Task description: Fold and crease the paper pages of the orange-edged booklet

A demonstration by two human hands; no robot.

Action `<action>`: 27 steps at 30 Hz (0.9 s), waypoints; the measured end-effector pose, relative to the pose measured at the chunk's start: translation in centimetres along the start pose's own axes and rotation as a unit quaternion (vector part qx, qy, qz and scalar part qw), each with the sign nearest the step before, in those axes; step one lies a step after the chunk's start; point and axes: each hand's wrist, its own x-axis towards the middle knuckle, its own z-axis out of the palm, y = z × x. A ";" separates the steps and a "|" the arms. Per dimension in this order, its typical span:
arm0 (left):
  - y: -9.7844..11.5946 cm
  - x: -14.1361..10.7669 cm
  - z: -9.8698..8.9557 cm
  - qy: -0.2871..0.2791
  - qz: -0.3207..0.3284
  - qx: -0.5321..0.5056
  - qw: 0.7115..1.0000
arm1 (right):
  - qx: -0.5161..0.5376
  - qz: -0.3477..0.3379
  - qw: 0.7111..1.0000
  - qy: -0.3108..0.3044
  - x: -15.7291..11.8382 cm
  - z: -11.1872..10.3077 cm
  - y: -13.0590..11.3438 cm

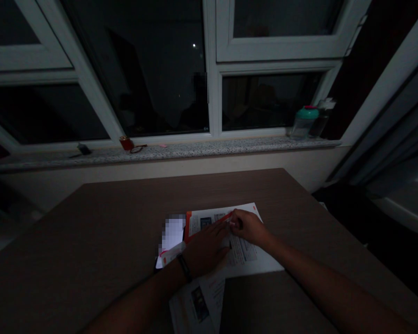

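A printed paper sheet point(270, 260) with orange marks and small pictures lies on the table. My left hand point(206, 247) is spread flat across it, fingers pointing to the upper right, with a dark band on the wrist. Just beyond those fingertips, my right hand point(250, 227) is closed in a pinch on the paper, at the end of a red-orange strip point(226, 217). How much paper is between its fingers is hidden. Another printed part point(209, 308) hangs toward me below my left wrist; whether it joins the sheet I cannot tell.
A lit phone point(172, 234), its screen blurred out, lies left of the paper on the brown table point(125, 222). The windowsill point(195, 149) holds a small red jar point(126, 143), a dark little bottle point(84, 149) and a teal-lidded bottle point(303, 123) beside a clear one point(323, 119).
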 end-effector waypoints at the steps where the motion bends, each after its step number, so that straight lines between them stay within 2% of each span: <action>1: -0.1 0.0 0.0 -0.001 -0.001 0.001 1.000 | -0.010 0.011 1.000 0.024 0.1 0.1 0.2; 3: -0.2 0.0 0.0 -0.005 -0.003 0.002 1.000 | -0.008 0.029 0.999 0.045 0.2 0.2 0.6; 5: -0.3 -0.1 0.1 -0.008 -0.003 0.004 1.000 | 0.005 0.034 0.999 0.039 0.2 0.3 0.7; 14: -0.3 0.0 0.1 -0.008 -0.004 0.010 1.000 | 0.042 -0.023 0.997 -0.057 -0.2 -0.1 -0.2; 22: -0.5 -0.1 0.4 0.008 -0.010 0.020 1.000 | -0.024 0.027 0.999 0.035 0.2 0.0 0.5; 27: -0.6 -0.3 0.5 0.013 -0.014 0.034 0.999 | 0.020 0.018 1.000 0.011 0.1 0.2 0.6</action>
